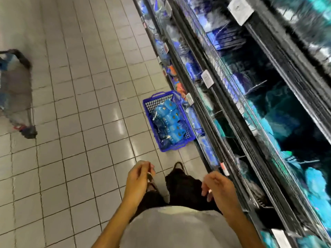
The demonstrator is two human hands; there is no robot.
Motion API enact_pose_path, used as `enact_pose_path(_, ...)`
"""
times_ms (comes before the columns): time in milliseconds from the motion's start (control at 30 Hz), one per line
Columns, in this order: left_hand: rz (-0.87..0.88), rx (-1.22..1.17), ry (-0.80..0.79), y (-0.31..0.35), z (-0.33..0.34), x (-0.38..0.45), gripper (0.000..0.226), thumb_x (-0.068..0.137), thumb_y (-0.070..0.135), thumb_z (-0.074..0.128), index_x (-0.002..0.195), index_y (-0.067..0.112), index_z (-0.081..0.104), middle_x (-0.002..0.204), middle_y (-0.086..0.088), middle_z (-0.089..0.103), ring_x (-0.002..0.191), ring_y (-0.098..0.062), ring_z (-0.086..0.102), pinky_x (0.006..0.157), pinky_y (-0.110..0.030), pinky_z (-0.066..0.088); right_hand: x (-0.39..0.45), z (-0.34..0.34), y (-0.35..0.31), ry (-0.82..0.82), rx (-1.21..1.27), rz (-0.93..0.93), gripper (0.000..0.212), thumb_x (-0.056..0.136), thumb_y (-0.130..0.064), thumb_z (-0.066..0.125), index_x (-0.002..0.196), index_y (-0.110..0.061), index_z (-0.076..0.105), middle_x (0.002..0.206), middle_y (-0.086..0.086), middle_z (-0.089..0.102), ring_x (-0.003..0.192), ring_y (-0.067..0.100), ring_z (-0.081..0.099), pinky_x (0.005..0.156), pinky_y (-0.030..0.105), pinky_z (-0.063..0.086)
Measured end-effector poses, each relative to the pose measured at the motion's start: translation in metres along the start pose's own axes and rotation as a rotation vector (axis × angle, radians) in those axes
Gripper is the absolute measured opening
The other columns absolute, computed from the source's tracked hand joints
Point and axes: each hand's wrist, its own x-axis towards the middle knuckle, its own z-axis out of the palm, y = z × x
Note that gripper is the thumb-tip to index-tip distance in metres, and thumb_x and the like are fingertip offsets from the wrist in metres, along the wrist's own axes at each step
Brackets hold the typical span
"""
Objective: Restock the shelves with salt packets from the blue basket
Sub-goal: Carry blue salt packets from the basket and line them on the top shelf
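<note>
Both hands empty: left hand [138, 173] has fingers loosely curled, right hand [217, 185] likewise, pinching nothing. Blue basket [167, 148] sits on the floor against the shelves' [231, 133] bottom edge, salt packets [169, 122] piled inside. Judging by that, most restocking remains.

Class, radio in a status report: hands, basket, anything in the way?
Left hand and right hand empty, loosely curled. Basket on floor ahead by shelves, blue packets inside. Path to it clear.

Glossy pale floor tiles [80, 104] — dark grout
</note>
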Motion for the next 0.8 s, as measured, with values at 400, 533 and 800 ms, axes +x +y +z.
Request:
enact_pose_path(400,-0.147,0.143,0.016,0.034,0.048,0.213,0.023,0.104,0.014,0.046,0.09,0.007,0.063,0.079,-0.009,0.069,0.062,-0.014,0.063,0.049,-0.016,0.045,0.232,0.054,-0.032,-0.043,-0.007,0.235,0.034,0.086,-0.036,0.062,0.075,-0.005,0.059,0.059,0.007,0.061,0.051,0.022,0.06,0.041,0.028,0.042)
enact_pose_path(533,-0.225,0.207,-0.035,-0.006,0.065,0.314,0.024,0.104,0.019,0.047,0.093,0.009,0.065,0.084,-0.011,0.073,0.07,-0.023,0.068,0.057,-0.027,0.05,0.331,0.097,0.007,-0.009,-0.033,0.318,0.016,0.094,-0.02,0.064,0.081,-0.012,0.059,0.073,0.008,0.066,0.056,0.013,0.064,0.045,0.023,0.042)
enact_pose_path(800,-0.138,0.67,-0.223,-0.143,0.102,0.538,0.019,0.1,0.016,0.049,0.107,0.003,0.061,0.099,-0.017,0.072,0.09,-0.033,0.067,0.08,-0.036,0.047,0.56,0.177,0.158,-0.024,0.054,0.611,0.02,0.103,-0.004,0.045,0.085,-0.009,0.053,0.076,0.015,0.055,0.053,0.022,0.064,0.052,0.032,0.052)
